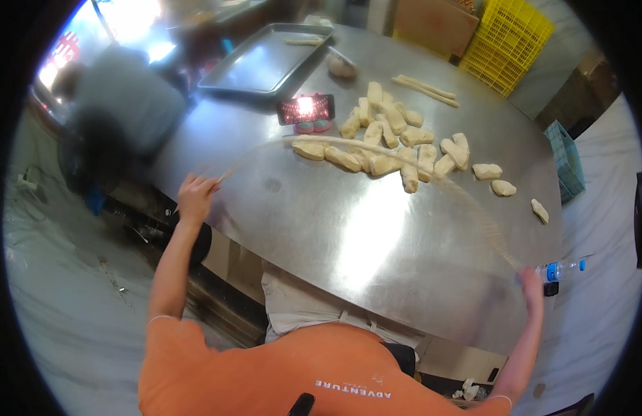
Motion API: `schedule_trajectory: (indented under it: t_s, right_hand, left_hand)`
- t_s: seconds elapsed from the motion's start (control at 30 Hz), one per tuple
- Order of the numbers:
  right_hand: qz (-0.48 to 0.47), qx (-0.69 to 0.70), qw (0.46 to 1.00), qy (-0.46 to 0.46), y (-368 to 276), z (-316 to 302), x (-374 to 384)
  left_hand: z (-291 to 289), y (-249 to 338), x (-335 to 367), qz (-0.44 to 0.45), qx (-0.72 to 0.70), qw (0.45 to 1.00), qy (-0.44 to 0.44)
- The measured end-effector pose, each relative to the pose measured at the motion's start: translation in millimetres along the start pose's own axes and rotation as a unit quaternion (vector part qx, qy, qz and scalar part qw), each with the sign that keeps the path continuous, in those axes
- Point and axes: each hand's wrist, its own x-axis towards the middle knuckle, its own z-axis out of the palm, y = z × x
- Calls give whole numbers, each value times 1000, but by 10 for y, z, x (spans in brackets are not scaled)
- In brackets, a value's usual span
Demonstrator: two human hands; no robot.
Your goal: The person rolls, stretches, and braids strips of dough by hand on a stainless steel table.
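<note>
Between my two hands a long thin dough rope (348,142) is stretched, blurred by motion, arching over the table in front of the dough pieces. My left hand (197,197) is closed on one end, out past the table's left front edge. The other end is gripped by my right hand (533,286), over the table's right side near a water bottle (560,269) with a blue cap. Several pale dough pieces (390,114) lie heaped behind the rope, with a few single ones (504,188) trailing off to the right.
On the metal table (300,229) a phone (305,109) stands on a small holder. Behind it are a baking tray (269,59), a wrapped round lump (341,66) and dough sticks (426,91). Yellow crates (506,43) stand beyond the far edge, a blue-green basket (565,161) at right. A blurred person (127,97) is at left.
</note>
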Motion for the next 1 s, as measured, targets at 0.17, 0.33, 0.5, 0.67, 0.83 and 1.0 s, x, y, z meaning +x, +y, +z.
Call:
schedule_trajectory:
  t_s: [0.17,0.33,0.5,0.67,0.83,1.0]
  right_hand:
    - [-97,-108,978,151,-1127,743,9]
    - [-138,-309,941,-27,-1800,2284,-1379]
    - [-90,-329,931,133,-1719,2145,-136]
    - [-279,-258,921,82,-1170,2098,-366]
    - [-163,35,979,-113,-1744,1829,118]
    - [-265,-106,958,-32,-1772,1771,-67]
  left_hand:
    - [312,76,226,-69,-10,997,38]
    - [731,383,173,39,-119,990,69]
    - [757,638,287,-169,-100,975,-100]
    - [361,975,-594,-41,-47,981,-183]
    - [167,1178,82,-92,-29,985,-142]
    - [592,576,311,88,-121,984,93]
